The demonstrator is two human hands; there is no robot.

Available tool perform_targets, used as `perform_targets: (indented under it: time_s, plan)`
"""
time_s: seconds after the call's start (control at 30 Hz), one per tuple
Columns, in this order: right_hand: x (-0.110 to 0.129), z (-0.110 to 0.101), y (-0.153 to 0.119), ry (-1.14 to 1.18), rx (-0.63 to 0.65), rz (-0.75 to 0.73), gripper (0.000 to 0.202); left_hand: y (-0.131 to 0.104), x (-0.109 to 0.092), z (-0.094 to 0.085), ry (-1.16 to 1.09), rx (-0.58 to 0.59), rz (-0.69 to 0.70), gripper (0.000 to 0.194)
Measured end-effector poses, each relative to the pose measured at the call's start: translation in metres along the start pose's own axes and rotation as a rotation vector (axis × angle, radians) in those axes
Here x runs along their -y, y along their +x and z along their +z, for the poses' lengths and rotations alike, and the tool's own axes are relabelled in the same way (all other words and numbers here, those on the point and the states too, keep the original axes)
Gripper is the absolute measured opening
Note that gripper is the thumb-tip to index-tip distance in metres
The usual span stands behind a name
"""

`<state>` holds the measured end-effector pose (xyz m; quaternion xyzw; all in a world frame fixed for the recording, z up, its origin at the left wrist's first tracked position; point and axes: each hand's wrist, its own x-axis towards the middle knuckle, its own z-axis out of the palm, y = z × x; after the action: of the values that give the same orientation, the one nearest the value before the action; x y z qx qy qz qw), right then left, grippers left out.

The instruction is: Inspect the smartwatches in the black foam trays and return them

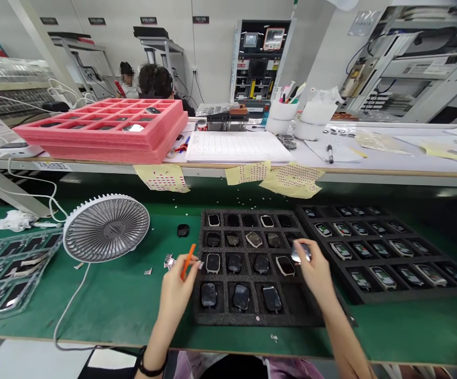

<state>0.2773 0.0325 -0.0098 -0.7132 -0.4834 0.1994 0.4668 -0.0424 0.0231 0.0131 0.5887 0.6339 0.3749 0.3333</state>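
Note:
My left hand (180,273) is closed on a thin orange stick-like tool (188,262), at the left edge of a black foam tray (228,318). A small pale piece shows at its fingertips, too small to name. My right hand (314,268) grips a shiny, square watch body (299,251) between thumb and fingers, over the tray's right side. Several smartwatch bodies, such as one with a pale frame (285,266), lie in the tray's compartments. The front compartment (297,299) at the right holds nothing. Small silvery scraps (169,261) lie beside my left hand.
Right of it is a second black tray (370,295) of watches. A lone dark watch body (183,230) lies near a grey fan (108,229). Clear plastic trays (27,300) stand far left. A shelf (212,169) above carries pink foam trays (106,147); people sit beyond.

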Motion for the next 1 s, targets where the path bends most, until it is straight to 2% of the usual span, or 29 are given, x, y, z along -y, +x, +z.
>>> perform_targets:
  time_s: [0.07,0.1,0.2,0.3,0.47,0.6,0.73,0.83,1.0]
  plan:
    - [-0.023,-0.021,0.014,-0.205,-0.065,-0.028,0.043,0.003,0.012,-0.014,0.080,-0.068,-0.048,0.028]
    - [-0.033,-0.028,0.019,-0.263,-0.055,-0.044,0.045,0.005,0.018,-0.019,0.110,-0.081,-0.064,0.030]
    - [-0.055,-0.036,0.026,-0.343,0.075,-0.122,0.048,0.006,0.031,-0.026,0.224,-0.121,-0.090,0.032]
    - [-0.063,-0.036,0.026,-0.389,0.173,-0.234,0.051,0.007,0.039,-0.027,0.349,-0.167,-0.091,0.030]
    - [-0.037,-0.033,0.004,-0.481,0.020,-0.440,0.048,0.009,0.047,-0.030,0.431,-0.201,-0.053,0.024]
    - [-0.012,-0.014,-0.041,-0.476,0.302,-0.518,0.040,0.010,0.049,-0.031,0.434,-0.209,-0.048,0.020]
    - [-0.009,0.007,-0.073,-0.585,0.262,-0.561,0.046,0.011,0.049,-0.030,0.435,-0.197,-0.089,0.021]
    - [-0.011,0.015,-0.079,-0.585,0.257,-0.547,0.048,0.012,0.050,-0.028,0.427,-0.199,-0.083,0.021]
    - [-0.003,0.018,-0.079,-0.344,0.421,-0.353,0.036,0.015,0.053,-0.027,0.439,-0.218,-0.062,0.020]
